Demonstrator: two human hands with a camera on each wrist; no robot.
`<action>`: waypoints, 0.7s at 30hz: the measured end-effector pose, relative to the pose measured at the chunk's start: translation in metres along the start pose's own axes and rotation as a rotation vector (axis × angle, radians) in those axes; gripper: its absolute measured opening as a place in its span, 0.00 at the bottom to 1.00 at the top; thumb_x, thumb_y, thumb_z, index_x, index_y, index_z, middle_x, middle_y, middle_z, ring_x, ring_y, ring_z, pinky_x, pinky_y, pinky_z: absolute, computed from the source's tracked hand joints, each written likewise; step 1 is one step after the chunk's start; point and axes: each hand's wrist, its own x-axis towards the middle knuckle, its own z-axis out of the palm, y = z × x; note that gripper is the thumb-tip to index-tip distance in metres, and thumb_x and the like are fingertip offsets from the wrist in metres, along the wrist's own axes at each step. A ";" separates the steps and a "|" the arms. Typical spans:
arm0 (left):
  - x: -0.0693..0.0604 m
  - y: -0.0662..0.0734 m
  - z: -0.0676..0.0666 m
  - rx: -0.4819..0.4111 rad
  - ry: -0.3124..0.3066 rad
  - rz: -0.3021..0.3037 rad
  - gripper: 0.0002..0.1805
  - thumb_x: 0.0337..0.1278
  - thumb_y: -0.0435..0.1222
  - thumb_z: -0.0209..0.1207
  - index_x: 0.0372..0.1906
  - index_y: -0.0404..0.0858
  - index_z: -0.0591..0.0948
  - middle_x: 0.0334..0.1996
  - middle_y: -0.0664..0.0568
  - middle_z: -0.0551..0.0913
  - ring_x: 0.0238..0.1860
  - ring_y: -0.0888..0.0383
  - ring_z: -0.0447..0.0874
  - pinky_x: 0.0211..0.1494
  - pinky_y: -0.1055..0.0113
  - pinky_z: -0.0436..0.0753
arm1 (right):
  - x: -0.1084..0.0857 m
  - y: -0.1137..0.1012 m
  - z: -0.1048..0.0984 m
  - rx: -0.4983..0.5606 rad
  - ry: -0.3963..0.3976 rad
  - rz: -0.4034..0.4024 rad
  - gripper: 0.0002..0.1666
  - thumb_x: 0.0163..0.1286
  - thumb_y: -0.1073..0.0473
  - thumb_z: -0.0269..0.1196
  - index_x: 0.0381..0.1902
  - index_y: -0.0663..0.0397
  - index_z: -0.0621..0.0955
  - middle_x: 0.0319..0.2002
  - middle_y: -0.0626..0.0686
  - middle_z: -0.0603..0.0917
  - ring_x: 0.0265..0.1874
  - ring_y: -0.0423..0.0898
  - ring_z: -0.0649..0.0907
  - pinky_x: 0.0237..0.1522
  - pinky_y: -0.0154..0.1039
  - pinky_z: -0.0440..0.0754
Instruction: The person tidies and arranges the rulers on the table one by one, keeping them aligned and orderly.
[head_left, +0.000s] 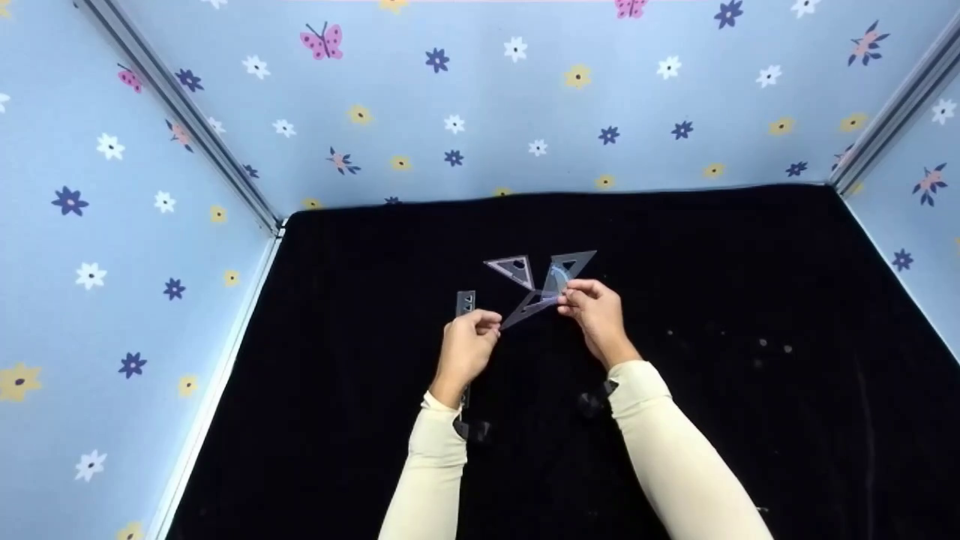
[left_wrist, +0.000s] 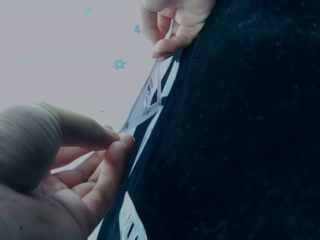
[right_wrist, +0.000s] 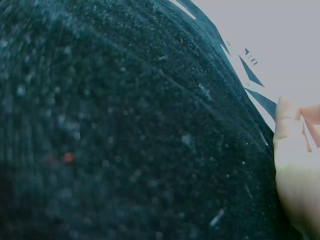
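Note:
Between both hands is a clear triangular set square (head_left: pixel 519 313), held up at its ends. My left hand (head_left: pixel 469 343) pinches one corner of it between thumb and forefinger, plain in the left wrist view. At the other end my right hand (head_left: pixel 596 315) pinches the set square with thumb and fingertips. A pink-edged set square (head_left: pixel 523 272) lies on the black cloth just beyond. Another clear set square (head_left: pixel 583 257) lies near the right fingertips, beside or under a clear piece with a blue curved scale (head_left: pixel 556 279). A clear ruler (head_left: pixel 466 300) lies partly hidden beneath my left hand.
Black cloth (head_left: pixel 735 262) covers the table. Blue flowered panels (head_left: pixel 487 97) with metal corner posts stand at the back and both sides. Small pale specks (head_left: pixel 763 343) lie on the cloth to the right.

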 end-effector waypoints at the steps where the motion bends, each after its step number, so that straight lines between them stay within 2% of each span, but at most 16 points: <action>1: 0.000 0.000 0.000 0.003 0.001 0.002 0.10 0.52 0.22 0.61 0.39 0.29 0.87 0.33 0.48 0.88 0.34 0.56 0.87 0.42 0.66 0.85 | 0.000 0.000 -0.001 0.004 -0.002 0.001 0.13 0.67 0.79 0.57 0.49 0.81 0.74 0.32 0.57 0.81 0.27 0.44 0.85 0.30 0.34 0.84; 14: 0.001 0.000 0.002 0.019 0.033 0.033 0.06 0.59 0.24 0.63 0.39 0.31 0.87 0.32 0.47 0.88 0.32 0.57 0.86 0.40 0.67 0.84 | -0.002 0.000 -0.003 0.044 0.009 -0.014 0.13 0.66 0.79 0.58 0.48 0.80 0.75 0.33 0.60 0.83 0.27 0.45 0.85 0.29 0.34 0.84; 21: 0.000 -0.001 0.002 -0.029 0.020 0.047 0.08 0.60 0.23 0.61 0.40 0.32 0.87 0.33 0.45 0.87 0.32 0.57 0.85 0.38 0.68 0.82 | -0.002 0.000 -0.002 0.061 0.017 -0.039 0.11 0.65 0.80 0.58 0.46 0.78 0.76 0.33 0.61 0.83 0.26 0.44 0.84 0.28 0.34 0.83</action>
